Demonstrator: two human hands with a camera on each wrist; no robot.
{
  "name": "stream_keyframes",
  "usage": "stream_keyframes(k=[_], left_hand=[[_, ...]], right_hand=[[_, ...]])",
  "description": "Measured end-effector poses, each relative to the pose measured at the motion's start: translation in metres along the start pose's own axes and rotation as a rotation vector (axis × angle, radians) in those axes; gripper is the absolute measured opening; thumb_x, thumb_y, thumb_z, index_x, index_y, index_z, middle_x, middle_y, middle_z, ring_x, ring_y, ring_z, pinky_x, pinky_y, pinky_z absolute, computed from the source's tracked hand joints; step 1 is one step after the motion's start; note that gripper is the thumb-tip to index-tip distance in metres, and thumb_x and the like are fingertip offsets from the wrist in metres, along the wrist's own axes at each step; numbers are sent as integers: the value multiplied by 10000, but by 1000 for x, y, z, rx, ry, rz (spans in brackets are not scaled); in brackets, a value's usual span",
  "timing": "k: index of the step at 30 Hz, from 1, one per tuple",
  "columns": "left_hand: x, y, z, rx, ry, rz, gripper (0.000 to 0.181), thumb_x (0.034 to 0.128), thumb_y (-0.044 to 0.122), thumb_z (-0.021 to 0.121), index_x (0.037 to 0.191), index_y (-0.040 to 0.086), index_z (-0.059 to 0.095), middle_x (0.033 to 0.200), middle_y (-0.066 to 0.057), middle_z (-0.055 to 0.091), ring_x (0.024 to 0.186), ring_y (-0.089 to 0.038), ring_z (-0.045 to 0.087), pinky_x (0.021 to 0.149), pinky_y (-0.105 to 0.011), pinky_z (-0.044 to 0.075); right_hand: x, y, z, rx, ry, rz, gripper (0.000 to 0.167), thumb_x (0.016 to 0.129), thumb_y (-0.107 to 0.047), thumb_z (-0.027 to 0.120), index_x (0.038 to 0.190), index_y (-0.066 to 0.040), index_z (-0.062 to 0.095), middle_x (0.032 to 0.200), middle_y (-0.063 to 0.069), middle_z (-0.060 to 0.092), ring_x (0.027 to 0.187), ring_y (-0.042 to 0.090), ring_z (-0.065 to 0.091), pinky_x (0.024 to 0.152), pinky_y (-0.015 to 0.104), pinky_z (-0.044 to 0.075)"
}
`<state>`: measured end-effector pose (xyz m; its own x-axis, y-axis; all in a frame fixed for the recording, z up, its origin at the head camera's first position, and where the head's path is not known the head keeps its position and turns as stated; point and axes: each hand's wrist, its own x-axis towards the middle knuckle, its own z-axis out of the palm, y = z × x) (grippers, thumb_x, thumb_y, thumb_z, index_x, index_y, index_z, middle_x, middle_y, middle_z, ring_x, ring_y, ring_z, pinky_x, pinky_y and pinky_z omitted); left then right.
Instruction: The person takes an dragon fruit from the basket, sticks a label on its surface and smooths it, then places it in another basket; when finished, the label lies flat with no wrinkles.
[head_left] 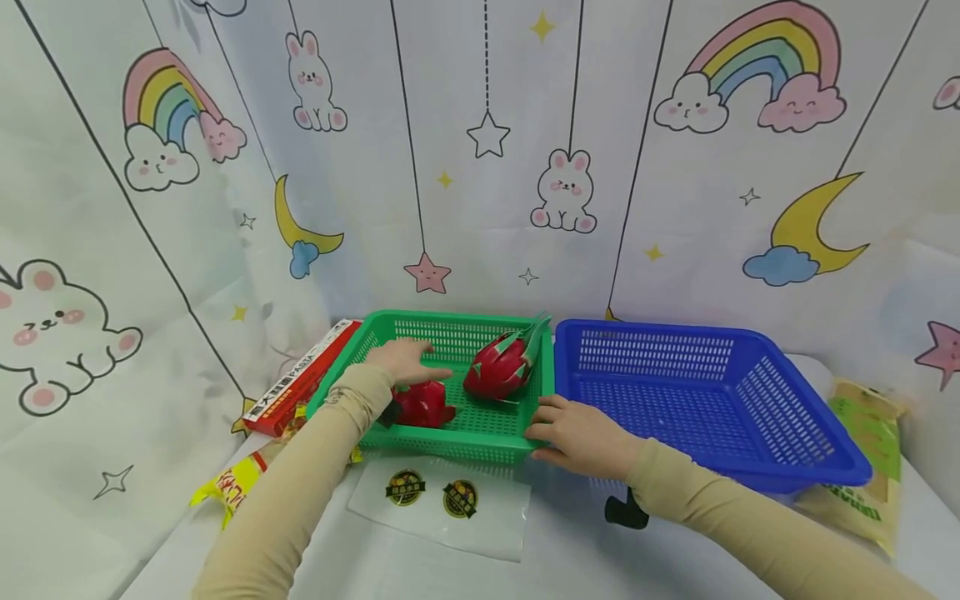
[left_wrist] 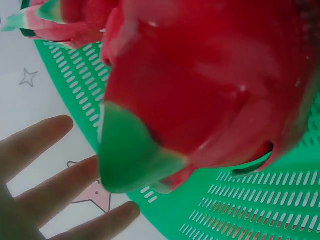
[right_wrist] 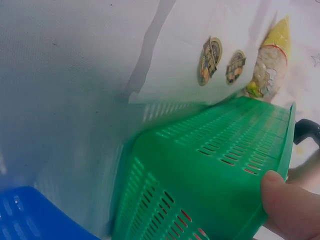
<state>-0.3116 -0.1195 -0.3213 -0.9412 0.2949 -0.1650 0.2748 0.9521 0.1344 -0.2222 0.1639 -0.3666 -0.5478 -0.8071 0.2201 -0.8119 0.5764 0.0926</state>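
Note:
Inside the green basket [head_left: 457, 440] lie red dragon fruits with green-tipped scales. One dragon fruit [head_left: 497, 368] leans near the right wall, and another dragon fruit [head_left: 425, 407] sits at the left, partly hidden by the sleeve. My left hand [head_left: 400, 360] hovers over the basket's left side, fingers spread and holding nothing. In the left wrist view a dragon fruit [left_wrist: 200, 85] fills the area beside those fingers [left_wrist: 60, 192]. At the basket's front right corner, my right hand [head_left: 585, 437] grips the rim, with the thumb [right_wrist: 277, 192] pressed on the outer side.
A blue basket [head_left: 645, 329] stands right of the green one. A clear plastic bag [head_left: 487, 533] with two round labels lies in front. Left are a red pasta box [head_left: 300, 379] and a yellow packet [head_left: 236, 483]; a green-and-beige packet [head_left: 862, 467] lies far right. A printed curtain [head_left: 510, 250] hangs behind.

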Motion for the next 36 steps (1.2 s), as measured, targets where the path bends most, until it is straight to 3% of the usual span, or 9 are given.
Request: stream_keyframes(k=[3,9,15,18,25,32,36], left_hand=[[1,0,3,2,-46,-14,699,828,607,503,1355,149,456,1345,-157,471,1107,-342,524,801,-455,485],[1,3,6,-45,-120,-34,762,825,598,506,1416,143,354,1422,-199,369,1287,-366,371,971,-514,394],[3,5,7,-132,-231,-86,821,834,589,504,1471,148,232,1479,-216,259,1352,-381,260,1052,-535,294],[3,5,8,-131,-269,-96,822,838,573,514,1474,145,217,1493,-223,214,1365,-390,223,1060,-540,278],[4,8,12,-134,-290,-98,837,788,528,627,1467,213,252,1468,-183,294,1329,-344,299,1017,-477,360],[3,12,15,-39,-285,-113,840,725,510,711,1434,270,331,1465,-160,293,1271,-329,352,932,-488,421],[4,12,15,-54,-280,-113,818,714,488,730,1414,269,366,1420,-138,352,1218,-303,389,895,-463,441]], right_hand=[[0,0,0,-1,-5,4,186,847,-284,655,999,-178,678,987,-18,657,1043,211,545,836,308,506],[0,0,0,-5,5,-1,181,843,-281,659,992,-180,678,983,-22,657,1029,198,545,820,294,508],[0,1,1,-9,14,-1,185,838,-278,666,995,-181,681,980,-23,658,1021,194,547,815,295,510],[0,1,2,-8,16,0,184,838,-280,666,995,-184,680,983,-23,657,1028,197,548,817,301,510],[-1,1,2,-6,7,-2,175,848,-284,653,992,-187,679,989,-24,657,1033,196,548,825,295,507],[0,1,3,-13,33,-15,172,839,-285,665,979,-185,680,975,-24,656,1023,190,548,811,285,508],[0,1,3,-12,52,-20,170,828,-279,677,971,-187,682,966,-28,657,1019,193,551,809,293,512]])
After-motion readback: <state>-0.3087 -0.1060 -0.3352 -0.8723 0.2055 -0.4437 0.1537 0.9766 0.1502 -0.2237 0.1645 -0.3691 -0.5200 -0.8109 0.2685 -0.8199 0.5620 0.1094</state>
